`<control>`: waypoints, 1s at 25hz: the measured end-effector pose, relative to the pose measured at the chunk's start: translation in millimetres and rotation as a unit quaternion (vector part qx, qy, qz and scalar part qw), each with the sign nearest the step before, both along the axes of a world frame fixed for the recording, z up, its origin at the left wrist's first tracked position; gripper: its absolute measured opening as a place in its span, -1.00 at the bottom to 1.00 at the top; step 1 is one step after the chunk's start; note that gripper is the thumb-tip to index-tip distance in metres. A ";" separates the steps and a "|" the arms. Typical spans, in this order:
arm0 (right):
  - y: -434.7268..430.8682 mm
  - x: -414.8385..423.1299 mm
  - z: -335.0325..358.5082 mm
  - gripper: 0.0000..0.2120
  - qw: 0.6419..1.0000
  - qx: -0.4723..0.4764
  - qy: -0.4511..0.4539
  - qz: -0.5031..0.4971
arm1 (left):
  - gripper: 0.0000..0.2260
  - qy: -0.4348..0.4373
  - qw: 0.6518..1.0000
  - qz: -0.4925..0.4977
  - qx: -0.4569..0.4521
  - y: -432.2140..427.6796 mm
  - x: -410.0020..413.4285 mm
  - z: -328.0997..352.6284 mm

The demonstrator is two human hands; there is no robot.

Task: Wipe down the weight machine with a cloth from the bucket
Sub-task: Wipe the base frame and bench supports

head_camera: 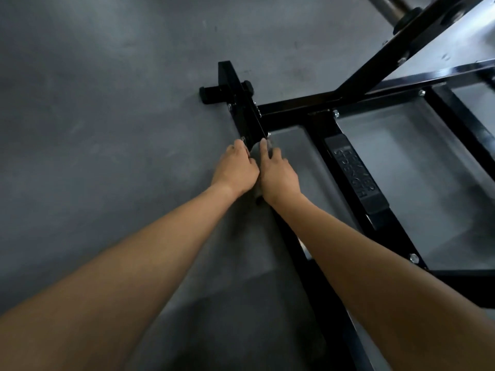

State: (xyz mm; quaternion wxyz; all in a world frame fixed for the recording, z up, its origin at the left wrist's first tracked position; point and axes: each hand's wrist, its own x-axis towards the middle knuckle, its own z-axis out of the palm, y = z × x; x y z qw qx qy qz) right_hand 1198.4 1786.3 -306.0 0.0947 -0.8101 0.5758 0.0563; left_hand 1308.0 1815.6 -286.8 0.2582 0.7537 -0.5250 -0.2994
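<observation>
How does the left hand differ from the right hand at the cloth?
The left hand grips the cloth from the outer side of the frame bar, fingers curled; the right hand grips from the inner side, one finger stretched farther forward. Both hold the grey cloth on that black bar.

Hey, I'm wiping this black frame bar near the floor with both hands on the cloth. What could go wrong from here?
1. Small bolts stick out of the bar just ahead of your left hand and right hand; they may snag the cloth or scrape your knuckles.
2. The crossbar meets the bar further along; if you slide fast, your fingers might jam against it.
</observation>
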 end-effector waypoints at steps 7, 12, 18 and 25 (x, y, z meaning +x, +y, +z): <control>62.3 -74.5 -6.9 -0.20 0.996 0.005 0.021 0.082 | -0.68 -0.232 0.957 -0.147 0.089 28.2 -3.5 -1.5; 43.5 -74.2 4.0 -0.15 0.977 0.126 -0.170 -0.001 | -0.71 -0.256 0.949 -0.171 0.065 43.5 -31.9 12.2; 106.8 -124.3 3.5 -0.62 0.979 0.077 -0.180 -0.065 | -0.73 -0.242 0.949 -0.202 0.017 29.0 -69.3 34.2; 82.5 -188.8 27.9 -0.90 0.944 -0.002 -0.282 -0.169 | -0.73 -0.206 0.944 -0.258 0.019 34.3 -138.0 30.0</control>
